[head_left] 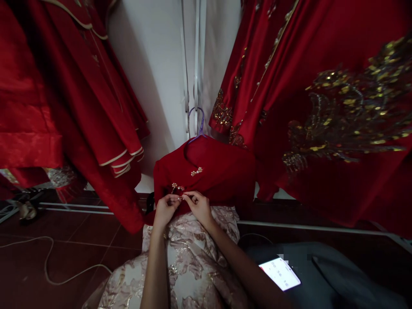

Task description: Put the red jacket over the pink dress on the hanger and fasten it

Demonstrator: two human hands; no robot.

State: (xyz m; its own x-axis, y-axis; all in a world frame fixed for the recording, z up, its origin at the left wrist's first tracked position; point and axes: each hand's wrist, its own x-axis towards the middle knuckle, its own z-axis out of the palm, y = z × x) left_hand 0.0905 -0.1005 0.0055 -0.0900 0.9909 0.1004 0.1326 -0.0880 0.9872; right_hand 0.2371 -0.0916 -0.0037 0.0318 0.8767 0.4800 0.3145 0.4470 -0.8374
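A red jacket (225, 171) hangs in front of me on a purple hanger (202, 123). One flower-shaped pearl fastener (196, 171) sits near its neckline, and a second pearl fastener (175, 186) lies lower on the left. My left hand (166, 210) and my right hand (199, 209) meet at the jacket's lower front, just below that second one. Both have thumb and fingers pinched around a small pearl fastener (180, 198), mostly covered by the fingertips. Beneath my hands a pale, shiny floral fabric (193, 266) spreads below the jacket.
Red garments (96, 86) hang at the left; a red dress with gold sequins (360, 98) hangs at the right. White rack poles (197, 64) stand against the wall. A lit phone (281, 274) rests on a blue-grey cloth (325, 266). A pale cord (51, 257) crosses the tiled floor.
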